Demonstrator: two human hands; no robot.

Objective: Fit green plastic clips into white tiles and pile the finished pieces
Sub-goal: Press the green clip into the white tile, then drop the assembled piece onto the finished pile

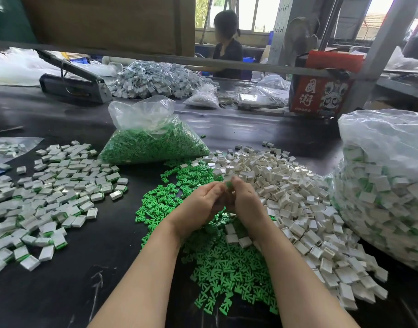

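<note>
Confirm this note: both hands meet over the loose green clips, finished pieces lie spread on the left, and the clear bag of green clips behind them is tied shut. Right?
One error. The head view shows the clear bag of green clips standing open at the top, not tied. The rest holds: left hand and right hand meet over the loose green clips, finished pieces on the left.

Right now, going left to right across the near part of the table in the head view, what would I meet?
Spread of finished tiles with green edges → loose green clips with both hands above, left hand and right hand pinching a green piece → heap of empty white tiles → clear bag of finished pieces.
</note>
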